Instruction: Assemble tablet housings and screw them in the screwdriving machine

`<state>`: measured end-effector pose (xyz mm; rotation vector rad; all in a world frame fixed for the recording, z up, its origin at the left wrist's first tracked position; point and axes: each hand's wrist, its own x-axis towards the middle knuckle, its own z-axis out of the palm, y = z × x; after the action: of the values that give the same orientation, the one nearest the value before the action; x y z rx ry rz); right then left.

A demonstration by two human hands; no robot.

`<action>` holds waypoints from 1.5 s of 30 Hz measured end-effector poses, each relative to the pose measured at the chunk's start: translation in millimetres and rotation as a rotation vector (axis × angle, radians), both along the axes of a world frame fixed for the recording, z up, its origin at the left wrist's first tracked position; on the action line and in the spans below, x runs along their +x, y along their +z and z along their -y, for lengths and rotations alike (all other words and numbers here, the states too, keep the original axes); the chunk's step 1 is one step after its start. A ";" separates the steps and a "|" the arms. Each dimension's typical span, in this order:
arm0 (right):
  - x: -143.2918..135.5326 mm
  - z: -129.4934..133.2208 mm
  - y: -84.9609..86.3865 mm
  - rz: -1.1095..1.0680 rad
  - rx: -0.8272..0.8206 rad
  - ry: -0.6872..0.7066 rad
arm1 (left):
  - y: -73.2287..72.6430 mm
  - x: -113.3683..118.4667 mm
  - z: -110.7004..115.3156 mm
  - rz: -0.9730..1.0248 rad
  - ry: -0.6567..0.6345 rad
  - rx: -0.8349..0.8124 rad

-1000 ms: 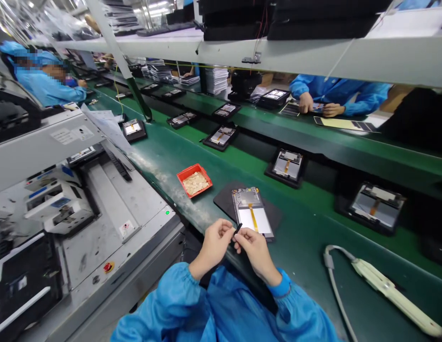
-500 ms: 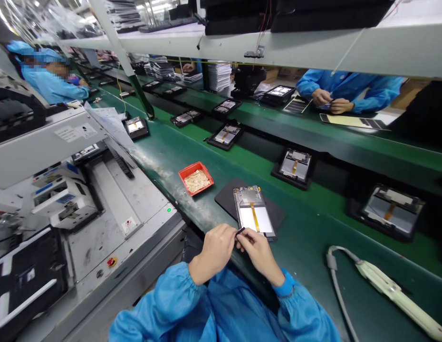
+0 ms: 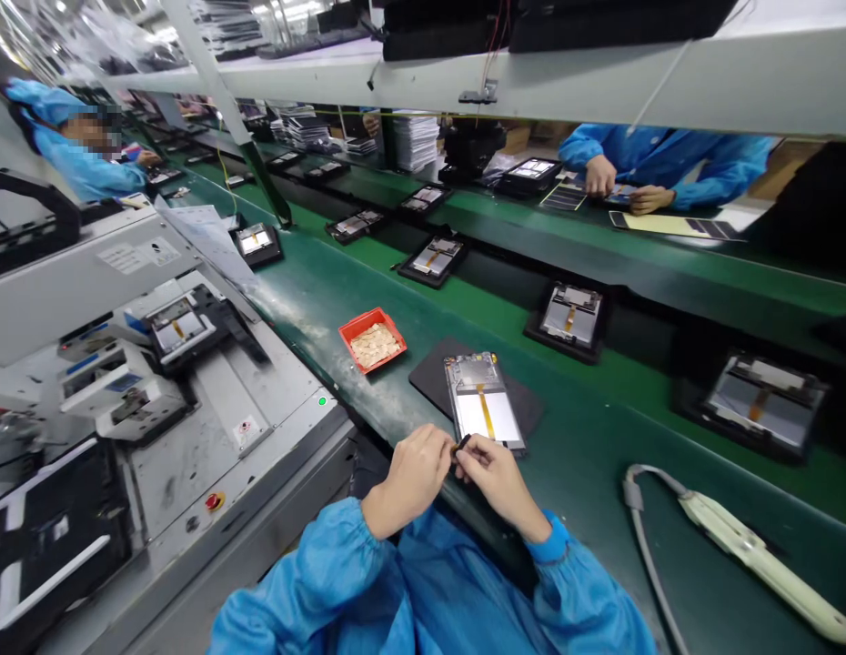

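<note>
Fingertips of my left hand (image 3: pixel 413 468) and my right hand (image 3: pixel 497 478) meet at the table's near edge. Between them is a small dark part (image 3: pixel 463 443) with a hint of orange; its kind is too small to tell, and fingers cover most of it. Just beyond lies an opened tablet (image 3: pixel 472 371), its circuit board, pale battery area and orange ribbon cable showing. It rests askew on a black pad (image 3: pixel 433 377). Left of the pad stands a red tray (image 3: pixel 347 338) filled with small beige pieces.
A pale electric screwdriver (image 3: pixel 743 546) with a grey cable lies at right. Opened tablets (image 3: pixel 571 314) on black pads line the green belt. At left is a grey machine (image 3: pixel 225 400) carrying another tablet (image 3: pixel 181 329). A co-worker's hands (image 3: pixel 600 175) are across the line.
The tablet on the left machine has moved out into fuller view. Belt tablets have shifted slightly right. The co-worker's hands across have moved apart. My hands keep nearly the same pose.
</note>
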<state>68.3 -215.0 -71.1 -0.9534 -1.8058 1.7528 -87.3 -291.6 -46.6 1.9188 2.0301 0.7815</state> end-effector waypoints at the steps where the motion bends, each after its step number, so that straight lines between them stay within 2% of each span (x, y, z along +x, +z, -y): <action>1: 0.9 -0.9 0.5 -0.022 -0.041 -0.007 | 0.6 -8.3 -4.9 -0.021 0.044 0.008; 4: 8.5 -7.3 3.0 -0.080 -0.141 -0.058 | 6.1 -53.5 -31.6 -0.151 0.285 -0.011; 7: 22.7 -20.6 6.2 -0.069 -0.101 -0.110 | 14.5 -113.3 -67.9 -0.327 0.525 -0.183; 10: 40.9 -36.1 8.3 -0.010 0.027 -0.146 | 17.6 -156.5 -98.4 -0.370 0.573 -0.299; 12: 54.3 -43.3 9.1 0.052 0.145 -0.167 | 14.6 -167.9 -110.5 -0.372 0.545 -0.325; 14: 67.1 -46.1 10.1 0.161 0.304 -0.166 | 9.6 -168.8 -115.5 -0.378 0.504 -0.321; 18: 83.2 -42.1 12.4 0.364 0.546 -0.118 | 2.2 -161.9 -111.5 -0.377 0.471 -0.263; 22: 86.4 -37.4 13.8 0.443 0.688 -0.048 | 1.5 -150.3 -95.9 -0.260 0.495 0.010; 25: 85.2 -38.8 14.7 0.452 0.744 -0.002 | 2.7 -129.9 -75.9 -0.083 0.434 0.195; 28: 83.0 -42.0 14.0 0.401 0.794 0.059 | 2.6 -99.7 -51.9 0.085 0.333 0.279; 32: 82.2 -44.0 7.9 0.347 0.891 0.199 | -2.8 -57.7 -22.5 0.237 0.201 0.296; 37: 84.1 -43.7 -1.7 0.363 0.957 0.290 | -14.8 -23.0 0.5 0.262 0.106 0.248; 41: 82.0 -44.6 -4.2 0.382 1.015 0.312 | -21.8 -3.5 7.5 0.210 0.008 0.195; 45: 79.5 -45.3 -5.3 0.384 1.104 0.344 | -27.7 19.1 4.3 0.051 -0.235 0.097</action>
<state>147.8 -169.7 -76.3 -0.5086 -2.7757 0.4482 -68.2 -296.0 -74.2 2.1176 1.7258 0.8734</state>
